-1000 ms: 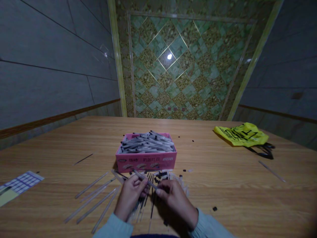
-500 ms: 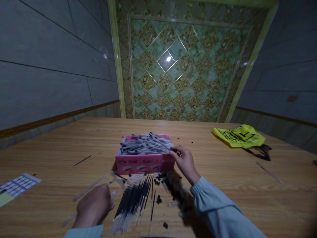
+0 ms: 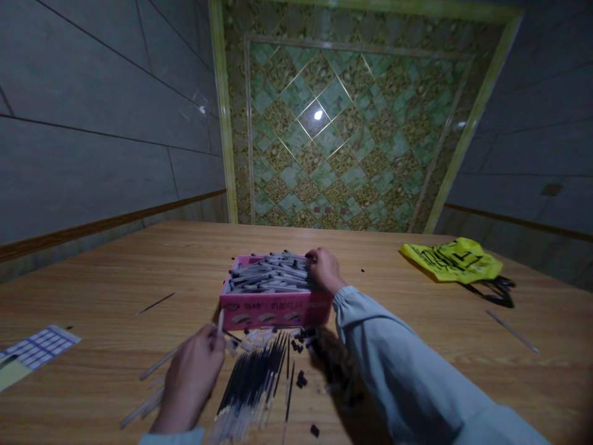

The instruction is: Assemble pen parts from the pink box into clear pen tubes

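Reached farther now — right hand [image 3: 325, 269] resting atop grey pens piled in the pink cardboard box [image 3: 276, 309] mid-table, grip unclear — left hand [image 3: 194, 374] nearer, pinching a clear plastic pen tube [image 3: 220, 322].

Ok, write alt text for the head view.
A person's right hand reaches into a pink box heaped with pens, while the left hand holds a thin clear tube beside a row of dark refills on a wooden table.

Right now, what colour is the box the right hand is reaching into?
Pink, seen in the head view: the box holds grey pens, with the right hand on them.
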Demonstrator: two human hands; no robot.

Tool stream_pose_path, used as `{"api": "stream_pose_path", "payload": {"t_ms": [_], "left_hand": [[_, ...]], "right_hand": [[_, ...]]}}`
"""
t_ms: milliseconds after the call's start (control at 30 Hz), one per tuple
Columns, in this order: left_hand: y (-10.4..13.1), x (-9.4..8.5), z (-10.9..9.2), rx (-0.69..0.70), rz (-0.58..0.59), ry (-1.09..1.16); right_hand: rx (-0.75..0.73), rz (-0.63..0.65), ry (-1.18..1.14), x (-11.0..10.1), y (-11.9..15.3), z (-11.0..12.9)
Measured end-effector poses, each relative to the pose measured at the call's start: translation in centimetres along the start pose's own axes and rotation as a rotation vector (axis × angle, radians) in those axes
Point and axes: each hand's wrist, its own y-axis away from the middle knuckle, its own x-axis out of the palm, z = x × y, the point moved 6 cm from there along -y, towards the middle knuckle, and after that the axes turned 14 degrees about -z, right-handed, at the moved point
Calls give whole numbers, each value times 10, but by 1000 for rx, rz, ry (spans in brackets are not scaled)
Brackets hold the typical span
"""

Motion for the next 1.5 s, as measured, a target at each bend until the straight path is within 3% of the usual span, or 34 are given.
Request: {"api": "stream_pose_path", "payload": {"t_ms": [67, 233, 400, 500, 600, 700, 867, 1033, 1233, 1500], "left_hand": [[3, 2, -12, -67, -23, 253], [18, 28, -23, -349, 56, 906], [25, 37, -28, -537, 110, 1226], [28, 39, -30, -601, 139, 1286], [32, 42, -33, -613, 158, 1311], [37, 48, -35, -598, 198, 1315], [40, 53, -36, -586, 205, 1313], [40, 55, -36, -586, 201, 1328], [40, 59, -32, -576, 199, 1296], [41, 58, -34, -594, 188, 1301]], "right_hand": [[-10, 13, 7, 2, 0, 4], [-15, 23, -8, -1, 1, 8], [11, -36, -77, -19, 9, 8], [11, -68, -149, -30, 34, 10], [-5, -32, -251, -32, 79, 11], [11, 185, -511, -21, 134, 12], [-68, 309, -474, -18, 192, 12], [-214, 405, -508, -21, 209, 29], [-578, 588, -483, -23, 226, 56], [-852, 508, -356, -39, 235, 73]]}}
